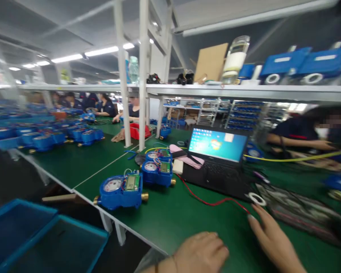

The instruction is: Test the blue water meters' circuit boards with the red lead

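My left hand (202,252) rests on the green table (170,220) near its front edge, fingers curled under in a loose fist with nothing visible in it. My right hand (268,235) lies to its right with fingers stretched forward, the tips close to a small white ring (257,198) and the end of a red wire (213,201). A black laptop (217,161) with a lit screen stands just beyond. Three blue water meters sit to the left, the nearest (121,191) with an exposed circuit board.
More blue meters (82,134) cover the table at the left. Blue bins (39,239) sit below the table edge. White posts (143,76) carry a shelf with a jar, cardboard and blue boxes. Other people work at the back and at the right. A yellow cable (295,157) runs right.
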A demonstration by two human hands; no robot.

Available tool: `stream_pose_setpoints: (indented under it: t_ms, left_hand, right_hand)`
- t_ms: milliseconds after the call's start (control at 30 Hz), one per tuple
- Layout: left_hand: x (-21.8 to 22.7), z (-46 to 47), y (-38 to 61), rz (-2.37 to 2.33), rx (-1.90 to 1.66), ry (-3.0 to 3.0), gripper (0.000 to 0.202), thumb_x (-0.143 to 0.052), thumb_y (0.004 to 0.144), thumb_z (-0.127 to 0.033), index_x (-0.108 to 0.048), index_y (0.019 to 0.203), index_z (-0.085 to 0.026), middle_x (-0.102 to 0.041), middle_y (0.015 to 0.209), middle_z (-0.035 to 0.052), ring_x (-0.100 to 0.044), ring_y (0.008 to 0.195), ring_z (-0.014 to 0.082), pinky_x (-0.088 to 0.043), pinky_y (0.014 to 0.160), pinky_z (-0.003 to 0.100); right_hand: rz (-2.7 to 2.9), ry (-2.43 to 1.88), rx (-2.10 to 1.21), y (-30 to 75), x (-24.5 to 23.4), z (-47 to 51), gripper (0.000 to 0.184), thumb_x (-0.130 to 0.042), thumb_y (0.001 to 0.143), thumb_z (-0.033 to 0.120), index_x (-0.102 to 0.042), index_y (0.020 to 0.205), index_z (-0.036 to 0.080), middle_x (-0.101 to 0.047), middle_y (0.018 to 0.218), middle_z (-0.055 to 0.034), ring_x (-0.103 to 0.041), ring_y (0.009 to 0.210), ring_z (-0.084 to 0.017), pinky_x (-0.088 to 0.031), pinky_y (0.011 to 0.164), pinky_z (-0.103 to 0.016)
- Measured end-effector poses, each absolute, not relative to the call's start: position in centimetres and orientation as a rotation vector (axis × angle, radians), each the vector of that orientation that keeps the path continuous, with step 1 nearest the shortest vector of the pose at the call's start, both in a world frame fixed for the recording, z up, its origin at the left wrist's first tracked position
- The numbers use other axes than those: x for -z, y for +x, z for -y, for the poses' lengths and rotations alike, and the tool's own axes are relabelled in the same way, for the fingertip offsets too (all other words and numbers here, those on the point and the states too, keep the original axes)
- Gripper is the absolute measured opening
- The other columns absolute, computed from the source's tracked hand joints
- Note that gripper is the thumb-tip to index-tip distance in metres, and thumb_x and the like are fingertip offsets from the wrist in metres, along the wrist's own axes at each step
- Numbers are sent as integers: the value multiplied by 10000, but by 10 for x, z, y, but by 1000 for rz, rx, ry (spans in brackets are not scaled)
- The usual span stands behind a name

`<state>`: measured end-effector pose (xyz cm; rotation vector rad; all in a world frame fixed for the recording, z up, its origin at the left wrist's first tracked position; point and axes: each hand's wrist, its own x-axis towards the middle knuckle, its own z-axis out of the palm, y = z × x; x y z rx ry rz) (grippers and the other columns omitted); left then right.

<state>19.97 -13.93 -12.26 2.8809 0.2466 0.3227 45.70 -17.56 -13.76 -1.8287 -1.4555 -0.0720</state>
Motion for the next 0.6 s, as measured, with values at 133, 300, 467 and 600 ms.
stream_pose_setpoints:
  t_ms: [133,300,467,600]
  left_hand:
    - [121,141,162,-297,-625,2844,683,-617,811,-441,-366,1366,-133,-479,1375,134,-424,1295,274,-410,1075,410]
    - [77,130,85,-743,-1168,2964,570,-538,862,-211,-335,1393,-177,-462,1372,104,-409,1303,239,-386,1093,369]
    - [29,87,7,-1482,-1285,2765,644,-610,833,-373,-339,1381,-173,-385,1393,134,-340,1328,315,-287,1129,511]
    - [25,52,-38,-1560,-902,2535,854,-691,716,-471,-318,1394,-111,-295,1455,190,-226,1377,359,-226,1127,568]
  right_hand:
    - [1443,-1967,118,449,161,177,439,-326,910,369,-520,1239,154,-501,1341,-126,-478,1249,-251,-379,1084,-442]
    - [1386,-2084,184,450,158,177,460,-332,862,363,-577,1166,119,-564,1256,-159,-558,1145,-276,-427,1019,-458]
    - [1387,-2166,123,463,148,176,502,-388,767,490,-641,994,120,-666,934,-180,-642,866,-361,-507,796,-523]
    - [1190,-2260,-85,474,151,167,385,-461,640,490,-615,867,220,-683,794,-130,-654,676,-345,-515,616,-482]
